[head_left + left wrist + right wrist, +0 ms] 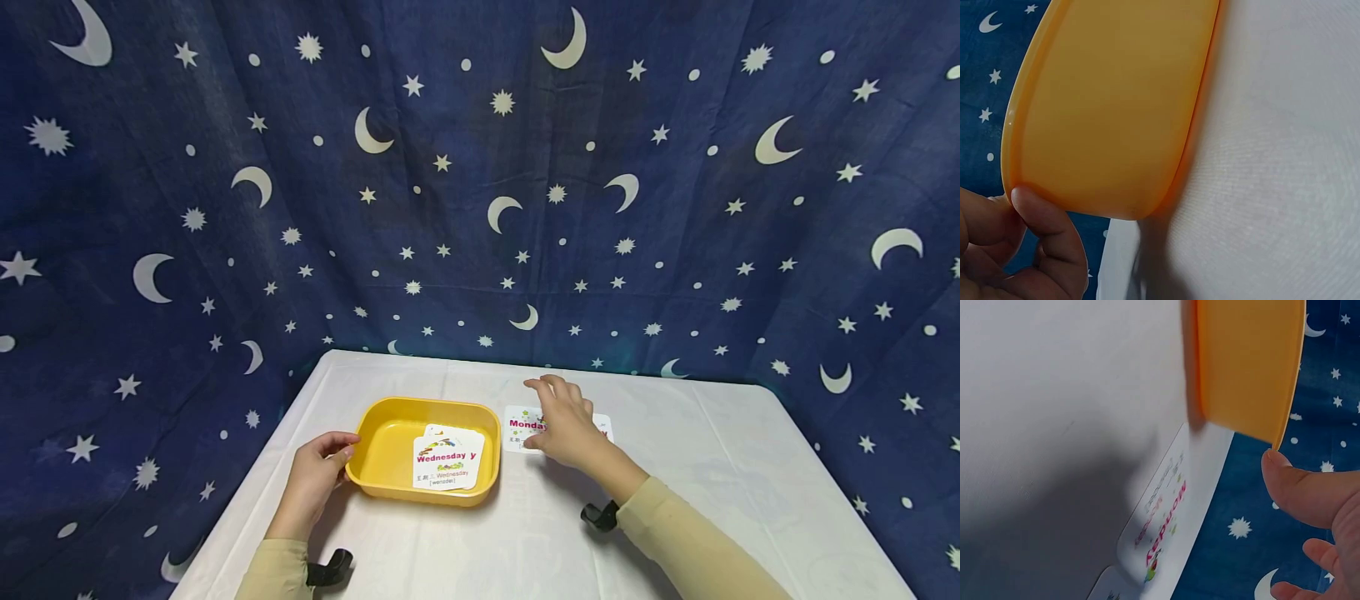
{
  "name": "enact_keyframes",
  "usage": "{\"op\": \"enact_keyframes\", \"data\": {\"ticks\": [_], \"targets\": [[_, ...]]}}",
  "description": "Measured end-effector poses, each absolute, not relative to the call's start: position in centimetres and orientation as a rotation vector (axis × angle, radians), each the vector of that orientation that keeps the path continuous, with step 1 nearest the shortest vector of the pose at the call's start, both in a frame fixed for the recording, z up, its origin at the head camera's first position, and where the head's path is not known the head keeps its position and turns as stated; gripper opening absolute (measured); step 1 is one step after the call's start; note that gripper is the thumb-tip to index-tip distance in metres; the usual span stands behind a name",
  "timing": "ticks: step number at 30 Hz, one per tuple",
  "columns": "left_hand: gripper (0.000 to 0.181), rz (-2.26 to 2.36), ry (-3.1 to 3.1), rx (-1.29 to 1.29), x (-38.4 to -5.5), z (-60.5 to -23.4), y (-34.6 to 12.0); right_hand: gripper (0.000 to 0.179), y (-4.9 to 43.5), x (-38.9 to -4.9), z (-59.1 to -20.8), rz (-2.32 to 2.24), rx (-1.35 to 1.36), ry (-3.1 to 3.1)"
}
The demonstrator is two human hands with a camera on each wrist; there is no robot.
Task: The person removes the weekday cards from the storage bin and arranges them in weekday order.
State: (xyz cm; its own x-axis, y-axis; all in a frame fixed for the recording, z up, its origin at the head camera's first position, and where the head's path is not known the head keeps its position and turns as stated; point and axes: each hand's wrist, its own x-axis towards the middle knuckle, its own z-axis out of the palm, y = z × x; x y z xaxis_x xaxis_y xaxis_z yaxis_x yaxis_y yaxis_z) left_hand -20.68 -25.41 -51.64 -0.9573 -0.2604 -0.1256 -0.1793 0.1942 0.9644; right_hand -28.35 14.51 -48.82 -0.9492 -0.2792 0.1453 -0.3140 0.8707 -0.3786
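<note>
While the left hand (311, 475) pinches the left end of a yellow tray (382, 454), the head view shows the right hand (570, 421) with fingers loosely spread, gripping nothing, over the Monday card (522, 427) and a second card (603, 427) it partly covers. The tray sits left of the middle of the table (712, 467), with the Wednesday card (447, 458) on other cards at its right end. A narrow gap parts tray and Monday card; wide cloth stretches to the table's right edge, and a shorter strip to the far edge, before the curtain (480, 167).

The left wrist view shows thumb and finger meeting at the tray's rim, which the head view gives only small; the cards inside are out of sight.

The right wrist view shows the hand raised off the cards, its thumb tip lining up with the tray's corner, though the head view shows them apart.
</note>
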Motion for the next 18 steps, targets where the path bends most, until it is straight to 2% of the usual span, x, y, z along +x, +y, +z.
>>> {"op": "enact_keyframes", "data": {"ticks": [18], "targets": [[0.024, -1.912, -2.369, 0.438, -20.8, -51.8, -25.5, 0.108, 11.9, -26.4, -47.5, 0.676, 0.604, -2.950]]}}
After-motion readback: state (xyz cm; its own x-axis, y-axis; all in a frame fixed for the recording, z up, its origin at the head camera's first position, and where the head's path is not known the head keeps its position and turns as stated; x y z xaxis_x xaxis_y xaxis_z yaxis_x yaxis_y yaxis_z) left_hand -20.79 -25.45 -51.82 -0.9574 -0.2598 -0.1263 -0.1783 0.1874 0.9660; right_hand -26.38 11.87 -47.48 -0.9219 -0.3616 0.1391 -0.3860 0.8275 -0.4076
